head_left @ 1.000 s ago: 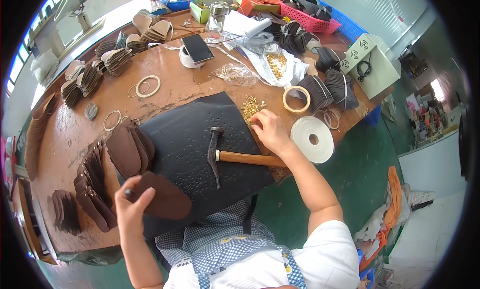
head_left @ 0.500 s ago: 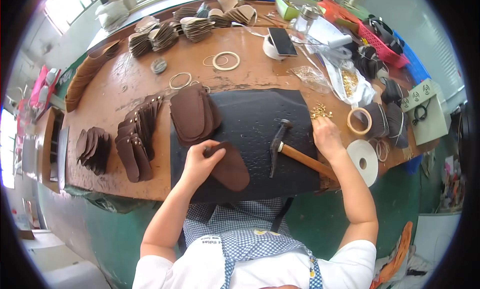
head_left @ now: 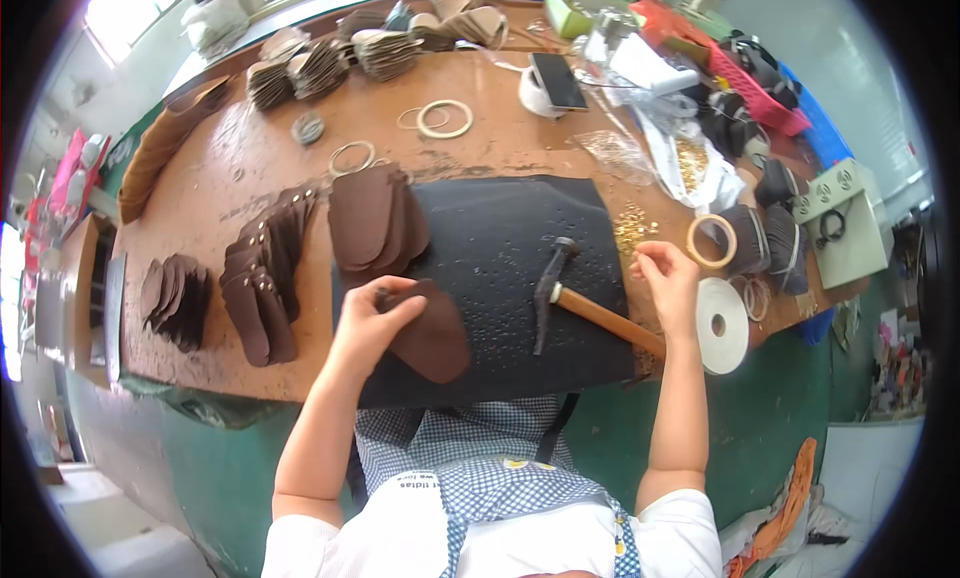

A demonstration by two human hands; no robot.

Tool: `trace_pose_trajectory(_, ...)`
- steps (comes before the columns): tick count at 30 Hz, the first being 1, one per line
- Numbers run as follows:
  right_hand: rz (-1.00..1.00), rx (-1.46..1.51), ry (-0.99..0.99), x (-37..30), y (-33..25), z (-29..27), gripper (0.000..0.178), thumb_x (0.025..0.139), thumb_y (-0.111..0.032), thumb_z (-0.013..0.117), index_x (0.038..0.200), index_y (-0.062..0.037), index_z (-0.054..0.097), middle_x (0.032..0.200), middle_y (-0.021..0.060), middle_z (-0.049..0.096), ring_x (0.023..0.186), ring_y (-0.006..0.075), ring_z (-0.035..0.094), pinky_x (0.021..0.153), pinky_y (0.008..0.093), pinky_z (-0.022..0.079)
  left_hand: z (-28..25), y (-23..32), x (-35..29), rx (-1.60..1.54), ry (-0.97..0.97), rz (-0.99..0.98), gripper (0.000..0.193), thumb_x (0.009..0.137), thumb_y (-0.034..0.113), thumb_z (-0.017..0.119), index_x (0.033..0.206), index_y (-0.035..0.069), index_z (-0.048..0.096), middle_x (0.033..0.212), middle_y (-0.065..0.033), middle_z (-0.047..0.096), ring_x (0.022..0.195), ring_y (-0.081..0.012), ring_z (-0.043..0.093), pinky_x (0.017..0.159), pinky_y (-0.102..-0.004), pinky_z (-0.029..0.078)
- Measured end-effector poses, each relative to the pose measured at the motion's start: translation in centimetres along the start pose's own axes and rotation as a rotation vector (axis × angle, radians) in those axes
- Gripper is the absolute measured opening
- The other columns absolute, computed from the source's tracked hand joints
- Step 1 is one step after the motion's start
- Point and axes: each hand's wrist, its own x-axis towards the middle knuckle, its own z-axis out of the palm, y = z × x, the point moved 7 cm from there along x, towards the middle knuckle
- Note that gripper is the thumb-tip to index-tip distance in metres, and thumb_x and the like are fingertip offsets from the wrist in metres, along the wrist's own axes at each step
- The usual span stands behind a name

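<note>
My left hand (head_left: 372, 323) pinches the upper edge of a rounded dark brown leather piece (head_left: 436, 336) over the front of a black mat (head_left: 490, 218). Just behind it lies a stack of similar brown pieces (head_left: 374, 218), partly on the mat. My right hand (head_left: 670, 283) is raised at the mat's right side, thumb and fingertips pressed together. Whatever is in that pinch is too small to make out. Small gold-coloured metal fittings (head_left: 632, 228) lie loose just beyond those fingertips. Between my hands a hammer (head_left: 605, 318) with a wooden handle rests on the mat.
Left of the mat stand overlapping brown strips with metal studs (head_left: 262, 268) and a smaller brown stack (head_left: 177, 300). Tape rolls (head_left: 720, 326) sit at the right edge, near a grey-green box (head_left: 845, 218). A phone (head_left: 558, 81) and bundled pieces (head_left: 385, 53) lie farther back.
My right hand has lifted off the gold fittings and come back toward me, fingertips pinched. The left hand still holds the leather piece, slightly farther left in view.
</note>
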Motion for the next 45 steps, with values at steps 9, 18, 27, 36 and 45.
trace_pose_trajectory(9, 0.166, 0.573, -0.463, -8.7, -9.8, 13.2, 0.011, 0.089, 0.008, 0.068, 0.097, 0.0023, 0.072, 0.094, 0.0068, 0.072, 0.081, 0.0129, 0.07, 0.075, 0.026, 0.058, 3.8, 0.7, -2.9, -0.082, -0.111, -0.071, 0.022, 0.091, 0.015, 0.074, 0.107, -0.001, 0.071, 0.091, -0.0002, 0.069, 0.082, -0.006, 0.062, 0.073, -0.0205, 0.049)
trace_pose_trajectory(18, -0.327, 0.247, -0.412, -9.2, -12.9, 15.3, 0.014, 0.082, 0.01, 0.073, 0.093, 0.0006, 0.072, 0.089, 0.006, 0.068, 0.08, 0.0134, 0.068, 0.073, 0.0258, 0.057, 3.5, 0.6, -4.0, -0.114, -0.123, -0.056, 0.025, 0.094, 0.013, 0.071, 0.113, -0.003, 0.07, 0.095, -0.0032, 0.071, 0.085, -0.0078, 0.064, 0.076, -0.0222, 0.052)
trace_pose_trajectory(27, -0.317, 0.267, -0.414, -9.4, -12.6, 15.7, 0.017, 0.079, 0.006, 0.078, 0.092, -0.0009, 0.07, 0.089, 0.0052, 0.064, 0.082, 0.0129, 0.065, 0.072, 0.0253, 0.055, 3.3, 2.0, -4.8, 0.098, -0.121, 0.086, 0.019, 0.093, 0.01, 0.07, 0.108, -0.001, 0.072, 0.093, -0.0031, 0.072, 0.084, -0.0079, 0.064, 0.075, -0.0238, 0.052)
trace_pose_trajectory(36, 0.181, 0.54, -0.618, -11.4, -9.1, 16.0, 0.019, 0.085, 0.008, 0.074, 0.099, -0.001, 0.067, 0.1, 0.0046, 0.068, 0.094, 0.0127, 0.067, 0.088, 0.028, 0.055, 4.0, 3.0, -6.5, 0.169, -0.126, 0.193, 0.015, 0.089, 0.007, 0.073, 0.103, 0.0, 0.073, 0.087, -0.006, 0.074, 0.08, -0.0103, 0.068, 0.073, -0.0263, 0.055)
trace_pose_trajectory(45, 0.243, 0.552, -0.719, -11.4, -9.1, 16.2, 0.016, 0.085, 0.004, 0.077, 0.095, -0.0016, 0.066, 0.092, 0.0016, 0.067, 0.088, 0.0088, 0.065, 0.083, 0.0243, 0.054, 4.5, 1.7, -6.3, 0.136, -0.186, 0.114, 0.014, 0.09, 0.009, 0.073, 0.101, 0.0, 0.072, 0.087, -0.0045, 0.073, 0.08, -0.0077, 0.066, 0.074, -0.0239, 0.054)
